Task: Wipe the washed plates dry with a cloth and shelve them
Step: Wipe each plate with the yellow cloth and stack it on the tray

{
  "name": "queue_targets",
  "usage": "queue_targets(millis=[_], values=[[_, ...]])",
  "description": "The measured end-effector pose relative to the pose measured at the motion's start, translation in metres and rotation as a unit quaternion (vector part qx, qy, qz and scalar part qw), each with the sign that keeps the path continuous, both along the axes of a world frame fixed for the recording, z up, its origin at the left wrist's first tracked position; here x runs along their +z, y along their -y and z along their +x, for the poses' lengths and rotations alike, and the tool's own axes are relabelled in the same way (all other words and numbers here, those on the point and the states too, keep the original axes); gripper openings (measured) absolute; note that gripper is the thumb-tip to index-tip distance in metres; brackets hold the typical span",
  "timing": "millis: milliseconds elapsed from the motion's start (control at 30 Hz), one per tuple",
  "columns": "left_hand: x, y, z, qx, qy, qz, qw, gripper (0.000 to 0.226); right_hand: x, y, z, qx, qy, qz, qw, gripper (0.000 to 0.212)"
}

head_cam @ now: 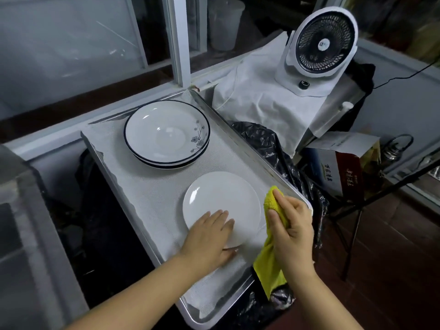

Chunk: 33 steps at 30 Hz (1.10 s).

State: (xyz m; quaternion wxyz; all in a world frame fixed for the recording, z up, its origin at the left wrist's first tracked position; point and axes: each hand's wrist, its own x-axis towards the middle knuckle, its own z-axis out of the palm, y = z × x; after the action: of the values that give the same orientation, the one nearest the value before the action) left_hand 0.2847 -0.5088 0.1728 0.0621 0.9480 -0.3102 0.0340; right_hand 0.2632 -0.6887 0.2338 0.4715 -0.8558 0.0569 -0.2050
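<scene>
I see my left hand (pixel 209 236) lying flat, fingers straight, pressing the near edge of the plain white plate (pixel 221 203) at the tray's (pixel 240 120) near right corner. My right hand (pixel 290 225) hovers just right of it, grip closed round a yellow cloth (pixel 269 265); the stacked blue-rimmed plates (pixel 166 134) sit at the far end.

A makeshift domestic dishwashing corner beside a window (pixel 71 44), indicated by stacked blue-rimmed dishes (pixel 166 134) on a lined metal tray (pixel 250 148), a small white desk fan (pixel 321 44) on a cloth-covered surface, black plastic bags (pixel 269 144) and cardboard boxes (pixel 342 167).
</scene>
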Motion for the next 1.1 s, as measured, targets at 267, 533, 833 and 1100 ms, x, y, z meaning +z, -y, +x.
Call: queue_targets(millis=[267,533,833,1100], values=[[0.025,-0.062,-0.025,0.169,0.041,-0.042,0.984,0.05,-0.013,-0.064,0.09,0.106,-0.118,-0.174,0.972,0.046],[0.036,-0.103,-0.037,0.269,0.022,-0.065,0.961,0.035,-0.056,-0.092,0.084,0.14,-0.173,-0.399,0.89,0.067],[0.043,-0.122,-0.051,0.313,-0.005,-0.107,0.944,0.041,-0.058,-0.122,0.05,0.192,-0.084,-0.448,0.869,0.057],[0.055,-0.155,-0.074,0.327,0.017,-0.121,0.937,0.035,-0.04,-0.14,0.024,0.244,-0.064,-0.416,0.874,0.073]])
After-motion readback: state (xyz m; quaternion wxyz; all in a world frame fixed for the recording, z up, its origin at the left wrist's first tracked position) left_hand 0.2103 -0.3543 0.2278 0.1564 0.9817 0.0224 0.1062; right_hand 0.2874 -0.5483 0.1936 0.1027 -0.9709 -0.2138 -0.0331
